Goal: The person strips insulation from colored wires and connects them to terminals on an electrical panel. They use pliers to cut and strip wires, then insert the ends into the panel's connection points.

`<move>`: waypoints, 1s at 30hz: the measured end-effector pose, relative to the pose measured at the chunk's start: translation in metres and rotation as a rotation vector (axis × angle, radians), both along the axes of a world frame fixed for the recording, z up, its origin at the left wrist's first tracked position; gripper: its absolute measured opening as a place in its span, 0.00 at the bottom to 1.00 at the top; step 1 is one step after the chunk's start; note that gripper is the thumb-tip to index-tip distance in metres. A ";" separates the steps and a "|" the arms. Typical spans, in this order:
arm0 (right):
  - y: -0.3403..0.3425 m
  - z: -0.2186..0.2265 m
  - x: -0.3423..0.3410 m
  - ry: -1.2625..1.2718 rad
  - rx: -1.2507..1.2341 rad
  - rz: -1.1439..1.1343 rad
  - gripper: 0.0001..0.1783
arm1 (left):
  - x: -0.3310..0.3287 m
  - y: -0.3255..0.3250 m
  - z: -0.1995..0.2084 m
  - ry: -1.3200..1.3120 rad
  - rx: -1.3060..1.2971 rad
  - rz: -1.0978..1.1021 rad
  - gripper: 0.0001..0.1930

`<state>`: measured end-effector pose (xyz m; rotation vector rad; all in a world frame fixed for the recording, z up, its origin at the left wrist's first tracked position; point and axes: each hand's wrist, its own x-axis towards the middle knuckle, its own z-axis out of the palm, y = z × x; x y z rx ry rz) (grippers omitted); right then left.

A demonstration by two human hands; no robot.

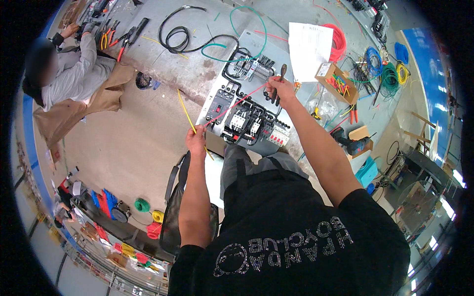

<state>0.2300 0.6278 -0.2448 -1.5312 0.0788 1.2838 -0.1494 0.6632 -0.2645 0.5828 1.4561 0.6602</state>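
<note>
My left hand [196, 140] is closed at the near left corner of an electrical panel, pinching a yellow wire [184, 108] and one end of a red wire [232, 108]. The red wire stretches across the panel to my right hand [280, 92], which is closed around dark pliers [283, 72]. Whether the pliers' jaws grip the wire I cannot tell. Beneath both hands lies the metal mounting plate [209, 101], carrying a circuit breaker [218, 108], contactors [239, 120], a terminal block [264, 67] and black wiring.
Loops of black cable [177, 42] lie on the bench beyond the panel. To the right are a paper sheet [310, 49], a red wire coil [337, 43] and a cardboard box [337, 83] of small coloured parts. A co-worker [74, 74] sits at the left near several hand tools.
</note>
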 end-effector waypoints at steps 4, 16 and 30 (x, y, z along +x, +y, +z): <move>0.001 -0.014 -0.006 0.020 -0.014 0.009 0.06 | -0.001 -0.005 -0.017 0.106 0.001 -0.002 0.07; 0.007 -0.028 -0.049 -0.216 -0.125 0.275 0.07 | 0.001 -0.003 -0.039 0.122 0.025 -0.048 0.06; 0.016 -0.028 -0.085 -1.013 -0.198 0.832 0.15 | 0.004 0.005 -0.029 0.082 -0.084 -0.045 0.16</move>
